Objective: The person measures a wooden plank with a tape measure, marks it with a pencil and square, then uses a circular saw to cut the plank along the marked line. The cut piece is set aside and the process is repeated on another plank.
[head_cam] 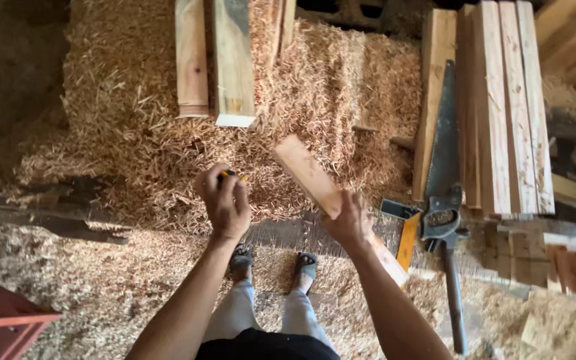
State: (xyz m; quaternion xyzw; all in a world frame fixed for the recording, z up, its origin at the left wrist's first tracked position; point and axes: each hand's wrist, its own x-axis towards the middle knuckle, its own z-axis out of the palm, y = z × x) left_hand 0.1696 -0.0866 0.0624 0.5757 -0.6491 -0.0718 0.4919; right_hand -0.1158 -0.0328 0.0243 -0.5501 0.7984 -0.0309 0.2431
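Observation:
My right hand grips a short flat wooden board near its middle. The board slants up and to the left above a floor of wood shavings. My left hand is closed around a small yellow and black pencil-like tool, held just left of the board without touching it. Below both hands I see my feet in sandals.
A deep heap of wood shavings fills the middle. Two planks lie at the top. A stack of sawn boards stands at right with a handsaw against it, a yellow square beside. A red frame is bottom left.

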